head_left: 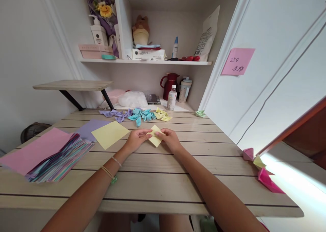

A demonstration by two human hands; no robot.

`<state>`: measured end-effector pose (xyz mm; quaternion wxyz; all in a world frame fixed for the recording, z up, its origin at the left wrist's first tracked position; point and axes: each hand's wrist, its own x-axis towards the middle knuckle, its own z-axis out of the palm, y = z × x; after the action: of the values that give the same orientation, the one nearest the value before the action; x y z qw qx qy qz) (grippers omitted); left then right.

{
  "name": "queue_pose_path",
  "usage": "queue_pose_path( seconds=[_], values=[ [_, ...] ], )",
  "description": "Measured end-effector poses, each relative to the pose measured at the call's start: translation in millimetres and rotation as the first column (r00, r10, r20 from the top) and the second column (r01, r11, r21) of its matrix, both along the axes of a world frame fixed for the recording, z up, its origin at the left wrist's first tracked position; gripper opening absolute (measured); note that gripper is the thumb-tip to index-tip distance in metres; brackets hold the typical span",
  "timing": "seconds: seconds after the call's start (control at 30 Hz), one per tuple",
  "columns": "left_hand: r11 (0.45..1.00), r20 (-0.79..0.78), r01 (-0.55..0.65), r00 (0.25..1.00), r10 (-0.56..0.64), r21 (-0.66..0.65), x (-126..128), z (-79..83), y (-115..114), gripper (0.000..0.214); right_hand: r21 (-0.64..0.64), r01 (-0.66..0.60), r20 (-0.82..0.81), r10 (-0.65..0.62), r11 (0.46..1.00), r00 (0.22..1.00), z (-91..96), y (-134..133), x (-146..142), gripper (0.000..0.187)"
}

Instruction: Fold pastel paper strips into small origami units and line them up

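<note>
A small folded square of yellow paper [155, 141] is held between both hands over the middle of the table, one corner pointing toward me. My left hand [137, 139] pinches its left side, thumb on top. On the right side, my right hand [171, 139] grips it the same way, its thumb pressing on the paper. To the left of my left hand lies a flat yellow sheet [110, 134], partly over a purple sheet [89, 129]. Beyond the hands sit folded paper pieces in purple [119, 115], blue [141, 115] and yellow [162, 114].
A thick stack of coloured paper [59, 160] lies at the left. Folded pink pieces [268, 181] sit along the table's right edge, and a green one [200, 113] at the back right. A bottle [171, 98] and a red jug [170, 85] stand behind the table [163, 188].
</note>
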<state>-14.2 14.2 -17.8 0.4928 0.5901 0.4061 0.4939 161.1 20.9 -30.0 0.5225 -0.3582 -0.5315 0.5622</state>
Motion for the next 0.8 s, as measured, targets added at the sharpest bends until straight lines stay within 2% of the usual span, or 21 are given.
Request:
queue_pose_path(
  seconds=[0.13,0.27,0.47,0.63,0.8],
  values=[
    [0.997,0.008,0.080,0.997,-0.080,-0.011,3,-1.5,-2,0.042,0.029,0.100,0.024,-0.100,0.995,0.995,1.1,0,3,0.035],
    [0.991,0.040,0.127,0.991,-0.125,-0.032,5,-1.7,-3,0.041,0.070,0.128,0.059,-0.132,0.989,0.989,0.6,-1,3,0.035],
    [0.981,0.081,0.185,0.980,-0.179,-0.066,7,2.5,-8,0.054,0.090,0.170,0.045,-0.174,0.981,0.984,-1.6,1,3,0.037],
    [0.977,0.156,0.196,0.971,-0.181,-0.084,11,-2.0,-7,0.044,0.072,0.181,0.031,-0.184,0.981,0.982,-2.7,4,4,0.036],
    [0.982,0.165,0.162,0.976,-0.144,-0.100,12,-3.3,-7,0.043,0.065,0.189,0.023,-0.191,0.980,0.981,-3.9,5,4,0.036]
  ],
)
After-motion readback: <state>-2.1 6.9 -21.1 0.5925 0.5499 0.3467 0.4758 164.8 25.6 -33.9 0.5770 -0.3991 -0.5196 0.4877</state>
